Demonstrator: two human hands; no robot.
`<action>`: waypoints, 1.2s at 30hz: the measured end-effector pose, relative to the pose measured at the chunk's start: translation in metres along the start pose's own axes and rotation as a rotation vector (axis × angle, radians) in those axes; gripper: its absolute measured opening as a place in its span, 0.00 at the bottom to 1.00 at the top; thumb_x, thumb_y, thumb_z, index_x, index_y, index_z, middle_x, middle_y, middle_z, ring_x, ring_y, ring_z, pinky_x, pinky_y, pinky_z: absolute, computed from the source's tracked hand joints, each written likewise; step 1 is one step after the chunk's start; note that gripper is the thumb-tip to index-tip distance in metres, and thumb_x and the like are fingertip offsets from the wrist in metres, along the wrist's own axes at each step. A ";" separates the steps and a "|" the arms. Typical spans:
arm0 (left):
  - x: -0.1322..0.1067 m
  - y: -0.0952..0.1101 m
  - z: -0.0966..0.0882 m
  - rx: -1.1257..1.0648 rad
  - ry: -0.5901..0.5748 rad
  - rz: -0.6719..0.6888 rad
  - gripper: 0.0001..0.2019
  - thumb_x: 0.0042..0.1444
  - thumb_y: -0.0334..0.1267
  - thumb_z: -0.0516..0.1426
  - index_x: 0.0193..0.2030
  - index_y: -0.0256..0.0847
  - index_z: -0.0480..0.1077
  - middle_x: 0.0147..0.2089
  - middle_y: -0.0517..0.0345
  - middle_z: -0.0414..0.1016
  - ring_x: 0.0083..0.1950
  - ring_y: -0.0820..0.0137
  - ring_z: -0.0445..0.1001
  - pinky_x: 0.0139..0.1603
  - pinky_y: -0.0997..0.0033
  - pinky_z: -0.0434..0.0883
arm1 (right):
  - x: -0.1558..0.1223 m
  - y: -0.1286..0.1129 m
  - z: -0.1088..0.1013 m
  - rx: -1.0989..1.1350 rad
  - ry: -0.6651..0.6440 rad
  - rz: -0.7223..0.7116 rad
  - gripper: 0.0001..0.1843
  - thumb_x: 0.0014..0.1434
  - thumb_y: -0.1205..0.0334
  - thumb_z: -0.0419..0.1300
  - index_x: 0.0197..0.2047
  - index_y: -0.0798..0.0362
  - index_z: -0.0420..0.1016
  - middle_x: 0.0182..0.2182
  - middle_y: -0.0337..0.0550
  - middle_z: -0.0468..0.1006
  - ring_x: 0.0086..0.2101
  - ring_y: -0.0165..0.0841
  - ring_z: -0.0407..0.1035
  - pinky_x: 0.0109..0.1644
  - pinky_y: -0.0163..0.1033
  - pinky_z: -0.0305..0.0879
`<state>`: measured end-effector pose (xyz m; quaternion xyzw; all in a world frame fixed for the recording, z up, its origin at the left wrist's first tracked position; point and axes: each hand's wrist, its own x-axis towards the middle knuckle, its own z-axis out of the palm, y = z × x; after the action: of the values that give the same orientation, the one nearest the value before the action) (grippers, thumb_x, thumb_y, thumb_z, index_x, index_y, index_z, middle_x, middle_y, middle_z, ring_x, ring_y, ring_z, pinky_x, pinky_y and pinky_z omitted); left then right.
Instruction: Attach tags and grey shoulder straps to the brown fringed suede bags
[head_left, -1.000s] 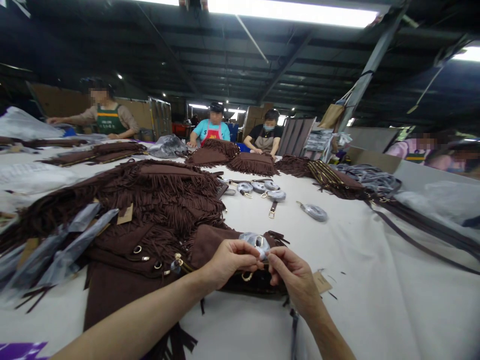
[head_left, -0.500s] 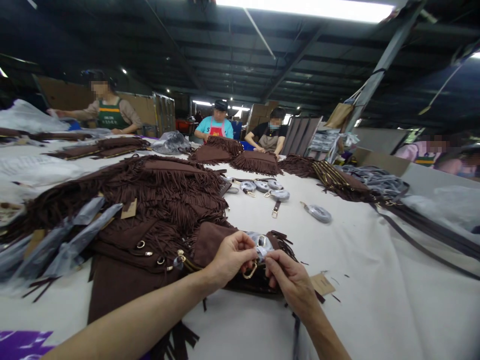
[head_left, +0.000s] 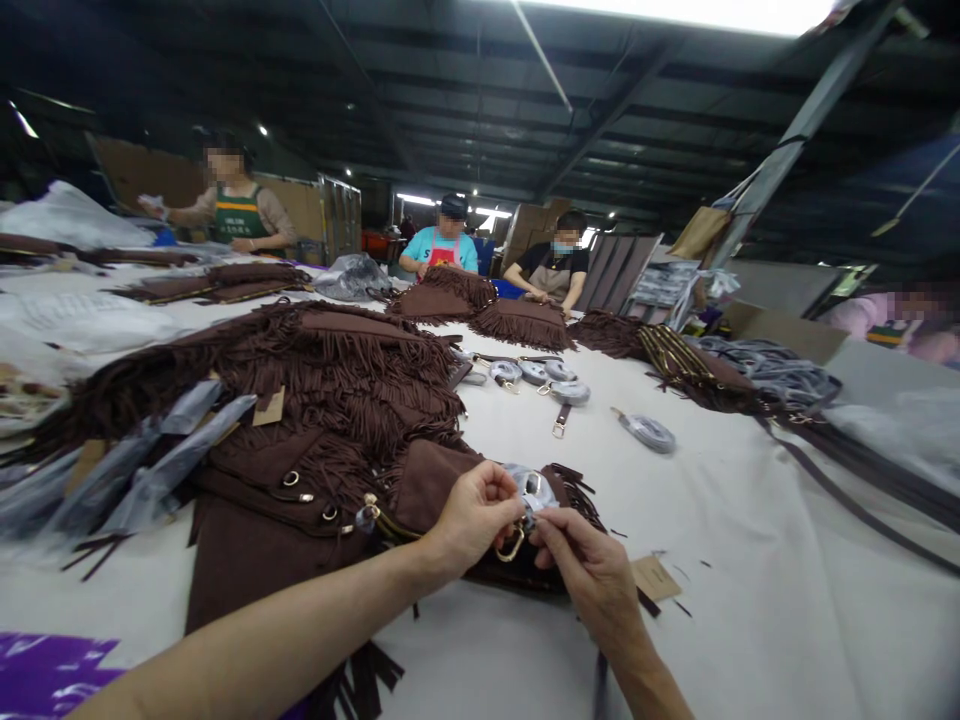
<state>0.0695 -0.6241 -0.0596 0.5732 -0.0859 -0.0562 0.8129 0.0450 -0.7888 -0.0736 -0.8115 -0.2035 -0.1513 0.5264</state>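
Note:
My left hand (head_left: 472, 520) is closed in a pinch on a coiled bag strap (head_left: 545, 487) in clear plastic wrap. From the other side, my right hand (head_left: 594, 568) pinches the wrapping close to the strap's end. A gold snap hook (head_left: 511, 546) dangles between the hands, and a gold buckle shows on the coil. Beneath them lies a dark brown fringed bag (head_left: 429, 478) with a gold zipper along its edge. My fingertips partly cover what they grip. A brown paper tag (head_left: 655, 578) rests right of the bag.
Several wrapped strap coils (head_left: 646, 432) lie beyond my hands. A large heap of brown fringed bags (head_left: 360, 375) fills the left, with plastic-wrapped pieces (head_left: 176, 465) beside it. More bags and straps (head_left: 787, 370) are at the right. Several people work around the table (head_left: 780, 540).
The view has shifted slightly, so the scene sits a little further right. Both hands keep their pinch on the strap, with only small finger movements.

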 end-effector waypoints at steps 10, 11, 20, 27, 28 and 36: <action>-0.002 -0.003 0.002 -0.010 -0.069 0.005 0.15 0.44 0.40 0.65 0.30 0.38 0.63 0.21 0.69 0.65 0.18 0.80 0.63 0.17 0.82 0.62 | 0.002 -0.008 -0.001 -0.211 0.027 -0.132 0.11 0.65 0.57 0.55 0.33 0.51 0.74 0.20 0.34 0.72 0.20 0.29 0.67 0.25 0.31 0.62; -0.002 -0.004 0.001 -0.002 -0.083 0.009 0.15 0.44 0.40 0.65 0.30 0.37 0.63 0.21 0.68 0.65 0.18 0.80 0.64 0.18 0.82 0.62 | 0.002 -0.009 -0.001 -0.219 0.024 -0.133 0.11 0.65 0.58 0.55 0.33 0.51 0.74 0.21 0.34 0.72 0.20 0.29 0.66 0.26 0.31 0.62; -0.003 -0.005 -0.002 0.061 -0.150 0.067 0.11 0.48 0.36 0.63 0.34 0.36 0.65 0.27 0.65 0.67 0.23 0.80 0.64 0.24 0.80 0.62 | 0.003 -0.011 -0.001 -0.238 0.008 -0.115 0.11 0.65 0.58 0.54 0.32 0.50 0.72 0.21 0.35 0.70 0.21 0.31 0.65 0.27 0.33 0.61; -0.006 -0.002 -0.002 0.226 -0.098 0.200 0.06 0.50 0.28 0.58 0.34 0.37 0.65 0.29 0.64 0.67 0.29 0.78 0.64 0.31 0.79 0.63 | 0.003 -0.010 -0.001 -0.217 -0.044 -0.116 0.12 0.66 0.58 0.53 0.32 0.50 0.70 0.21 0.34 0.68 0.22 0.30 0.65 0.27 0.32 0.60; -0.007 -0.001 -0.001 0.253 -0.087 0.214 0.06 0.49 0.27 0.57 0.34 0.37 0.65 0.29 0.64 0.66 0.30 0.77 0.64 0.32 0.79 0.63 | 0.002 -0.009 -0.001 -0.229 -0.051 -0.121 0.12 0.67 0.58 0.53 0.32 0.50 0.69 0.21 0.34 0.68 0.22 0.30 0.65 0.28 0.33 0.60; -0.009 -0.005 0.002 0.301 0.005 0.220 0.06 0.47 0.24 0.55 0.30 0.38 0.63 0.28 0.63 0.67 0.30 0.75 0.65 0.34 0.78 0.64 | -0.001 -0.003 0.005 -0.300 -0.059 -0.170 0.15 0.69 0.59 0.49 0.30 0.50 0.67 0.22 0.36 0.67 0.23 0.32 0.65 0.29 0.35 0.58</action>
<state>0.0602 -0.6257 -0.0648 0.6757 -0.1536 0.0479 0.7194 0.0430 -0.7833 -0.0735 -0.8650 -0.2619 -0.1999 0.3784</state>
